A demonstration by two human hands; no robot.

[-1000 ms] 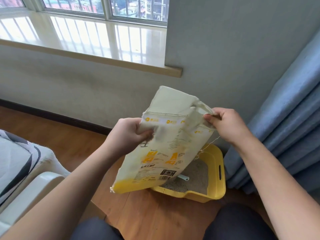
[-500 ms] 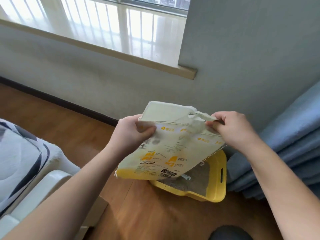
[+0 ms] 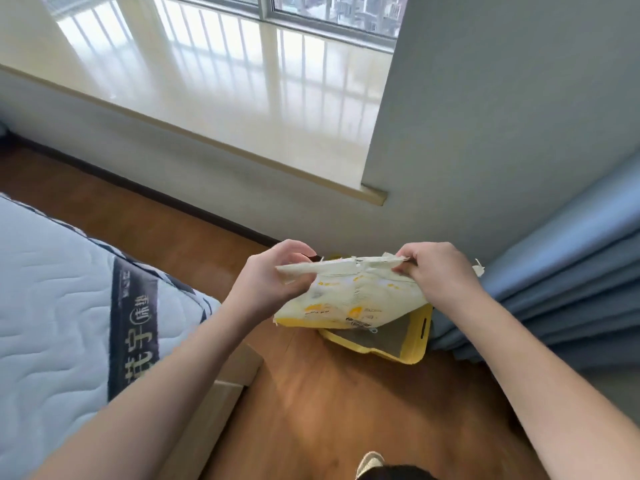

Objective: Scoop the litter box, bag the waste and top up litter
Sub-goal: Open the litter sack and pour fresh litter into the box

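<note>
Since a second ago the cream-and-yellow woven plastic litter bag (image 3: 349, 296) has gone from hanging near upright to lying almost flat and limp between the hands, and the view has risen, so the bag now sits at centre frame.

Left hand (image 3: 266, 282): fingers clenched on the bag's left top edge. Right hand (image 3: 433, 271): fingers pinching the right top edge. Between them the bag's mouth is drawn into a narrow strip.

Below the bag, at centre right, the yellow plastic litter box (image 3: 420, 344) rests on the brown wooden floor (image 3: 329, 403), close against the blue curtain (image 3: 554, 289). The bag hides most of the box; the visible part holds grey litter (image 3: 388, 339). A pale scoop handle may lie at the bag's lower edge, but it is too small to confirm.

Assessment: the bag looks slack and close to empty, which suggests the top-up is done or nearly so. No waste bag is in view, so scooping and bagging cannot be confirmed. The remaining step appears to be folding or setting aside this bag.

A quilted blue-grey mattress (image 3: 55, 306) fills the left of the frame.
</note>
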